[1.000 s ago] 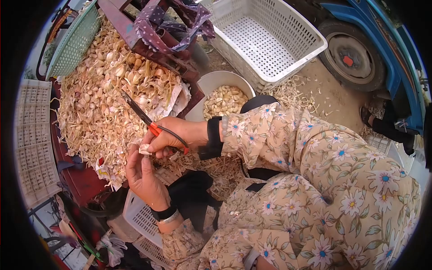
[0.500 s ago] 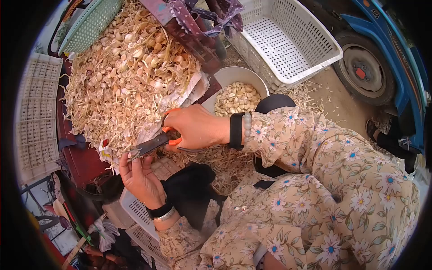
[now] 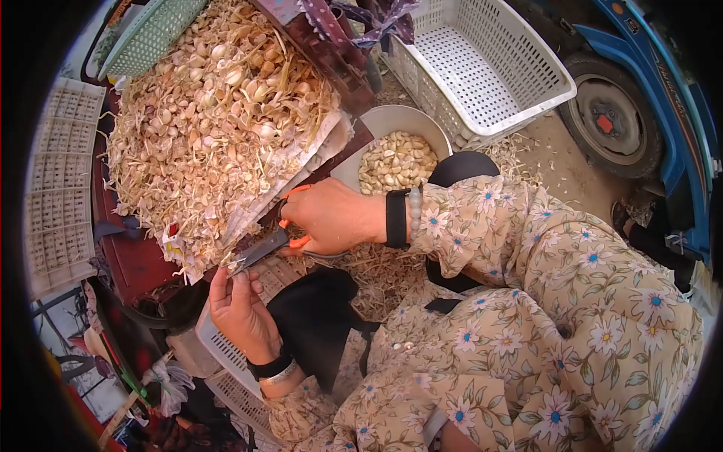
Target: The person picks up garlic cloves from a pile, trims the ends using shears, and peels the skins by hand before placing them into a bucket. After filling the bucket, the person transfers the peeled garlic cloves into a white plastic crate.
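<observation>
Orange-handled scissors point(image 3: 265, 247) are gripped in my right hand point(image 3: 331, 216), their dark blades pointing down-left. At the blade tips, the fingers of my left hand point(image 3: 245, 313) pinch something small and pale, probably garlic, mostly hidden by the fingertips. Above both hands, a large heap of garlic cloves, stems and skins point(image 3: 203, 128) covers a red surface point(image 3: 139, 265). Beyond my right wrist, a white bucket point(image 3: 437, 134) holds trimmed cloves point(image 3: 397, 162).
A white perforated crate point(image 3: 520, 113) stands at the upper right near a vehicle wheel point(image 3: 608, 120). A green basket point(image 3: 151, 41) is at the upper left, above a pale crate point(image 3: 64, 188). Another person's foot point(image 3: 622, 217) shows at right.
My left hand has moved slightly down and right, its fingers more closed. The scissors have shifted a little right and down with my right hand.
</observation>
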Demonstrator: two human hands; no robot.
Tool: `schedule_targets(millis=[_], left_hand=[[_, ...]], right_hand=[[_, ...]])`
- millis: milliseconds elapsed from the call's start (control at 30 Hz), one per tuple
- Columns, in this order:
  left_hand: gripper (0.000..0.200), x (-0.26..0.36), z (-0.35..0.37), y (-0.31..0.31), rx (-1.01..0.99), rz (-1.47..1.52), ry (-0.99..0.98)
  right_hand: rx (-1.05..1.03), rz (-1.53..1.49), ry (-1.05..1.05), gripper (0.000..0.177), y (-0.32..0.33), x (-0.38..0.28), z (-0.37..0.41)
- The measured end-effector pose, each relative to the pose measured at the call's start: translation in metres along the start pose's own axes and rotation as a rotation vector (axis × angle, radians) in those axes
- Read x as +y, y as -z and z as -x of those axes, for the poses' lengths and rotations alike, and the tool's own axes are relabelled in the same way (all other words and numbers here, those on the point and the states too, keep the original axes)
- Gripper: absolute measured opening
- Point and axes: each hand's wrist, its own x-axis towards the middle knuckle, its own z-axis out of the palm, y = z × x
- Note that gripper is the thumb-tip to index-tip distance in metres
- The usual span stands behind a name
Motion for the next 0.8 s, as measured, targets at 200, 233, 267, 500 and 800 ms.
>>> schedule_targets(millis=[200,233,267,500,800], left_hand=[[0.021,-0.002,-0.004,0.007,-0.027,0.058,0.051],[0.021,-0.002,-0.005,0.011,-0.041,0.052,0.056],[0.022,-0.002,-0.005,0.013,-0.054,0.045,0.061],[0.019,0.008,0.004,0.012,0.018,-0.088,0.114],[0.026,-0.04,0.035,0.311,-0.046,-1.325,0.505]], right_hand=[[-0.103,-0.009,-0.042,0.048,0.001,-0.002,0.001],[-0.119,-0.019,-0.045,0.05,0.001,-0.003,0.001],[-0.146,-0.024,-0.052,0.051,0.001,-0.003,0.001],[-0.237,-0.192,-0.153,0.058,-0.006,0.005,-0.006],[-0.095,-0.787,-0.536,0.061,0.02,0.017,-0.013]])
